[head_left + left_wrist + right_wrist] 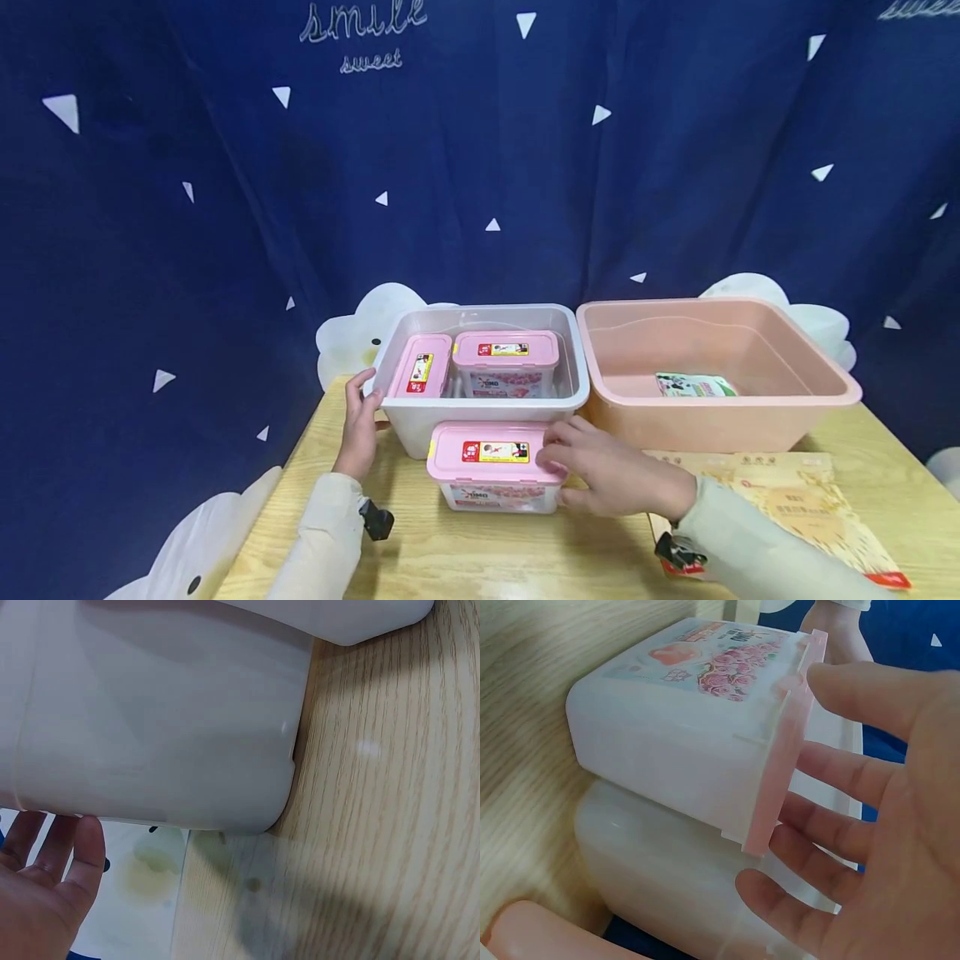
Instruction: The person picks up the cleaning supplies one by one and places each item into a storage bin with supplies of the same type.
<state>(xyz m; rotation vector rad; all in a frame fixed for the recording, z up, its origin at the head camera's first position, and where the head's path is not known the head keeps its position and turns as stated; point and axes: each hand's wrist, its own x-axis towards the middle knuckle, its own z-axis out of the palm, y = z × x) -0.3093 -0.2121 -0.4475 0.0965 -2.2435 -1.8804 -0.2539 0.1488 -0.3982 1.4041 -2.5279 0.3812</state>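
Note:
A white laundry capsule tub with a pink lid (450, 467), marked OMO, stands on the table before the white storage bin (480, 408). My right hand (600, 467) is at the tub's right end; in the right wrist view its fingers (832, 829) spread over the lid edge, with the thumb near the front side. With my left hand (358, 429) I hold the bin's left rim near the front corner. Three of its fingers show against the bin wall in the left wrist view. Two similar tubs, one at left (431, 354) and one at right (517, 379), sit inside the bin.
A pink storage bin (720, 425) stands right of the white one, with a small green-and-white packet (693, 384) inside. A flat beige bag (795, 517) lies in front, partly under my right forearm. Behind the table (480, 558) hangs a dark blue curtain (487, 150).

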